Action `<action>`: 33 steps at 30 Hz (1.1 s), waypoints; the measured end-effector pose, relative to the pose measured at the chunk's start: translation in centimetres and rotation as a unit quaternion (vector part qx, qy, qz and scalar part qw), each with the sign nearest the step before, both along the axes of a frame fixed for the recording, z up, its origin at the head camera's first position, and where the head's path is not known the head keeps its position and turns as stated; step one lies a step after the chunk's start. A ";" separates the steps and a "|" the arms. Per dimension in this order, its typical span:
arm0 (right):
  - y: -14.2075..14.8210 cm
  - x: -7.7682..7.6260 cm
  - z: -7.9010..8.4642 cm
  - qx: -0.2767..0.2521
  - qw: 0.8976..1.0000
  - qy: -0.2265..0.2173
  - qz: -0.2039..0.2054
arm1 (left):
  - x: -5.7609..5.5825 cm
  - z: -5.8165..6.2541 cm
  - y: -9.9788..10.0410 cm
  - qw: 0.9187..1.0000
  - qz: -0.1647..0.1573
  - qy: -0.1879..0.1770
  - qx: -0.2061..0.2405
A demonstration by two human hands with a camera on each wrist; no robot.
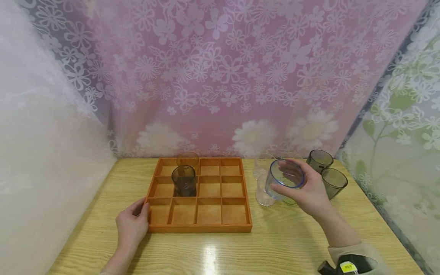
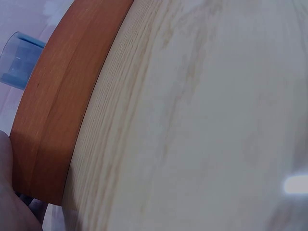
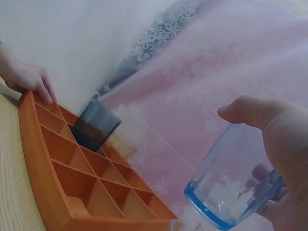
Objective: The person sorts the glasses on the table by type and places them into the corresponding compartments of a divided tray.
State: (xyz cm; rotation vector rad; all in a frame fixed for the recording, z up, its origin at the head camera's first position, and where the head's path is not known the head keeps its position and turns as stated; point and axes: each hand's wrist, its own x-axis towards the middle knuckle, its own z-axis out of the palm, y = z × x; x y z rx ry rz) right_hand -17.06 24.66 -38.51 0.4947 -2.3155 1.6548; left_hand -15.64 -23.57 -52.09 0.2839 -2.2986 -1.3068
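My right hand (image 1: 311, 191) grips a clear glass with a blue rim (image 1: 275, 185), holding it raised above the table to the right of a divided wooden tray (image 1: 199, 229). In the right wrist view, thumb and fingers lie around this glass (image 3: 224, 180). At the tray's left side, my left hand (image 1: 132, 221) holds the wall near the front corner. A dark grey glass (image 1: 184, 182) stands in a second-row compartment, second from the left. Behind it, an amber glass (image 1: 189, 158) occupies a back-row compartment.
Right of the tray stand clear glasses (image 1: 264, 194), partly behind the held one. A green-tinted glass (image 1: 290, 201) is mostly hidden by my right hand. Two smoky grey glasses (image 1: 333, 184) stand further right. A floral curtain (image 1: 213, 95) hangs along the table's back edge.
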 end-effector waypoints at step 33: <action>-13.5 -10.6 -3.8 -0.052 0.997 -0.056 0.032 | -0.2 0.1 0.0 1.000 0.005 -0.008 0.005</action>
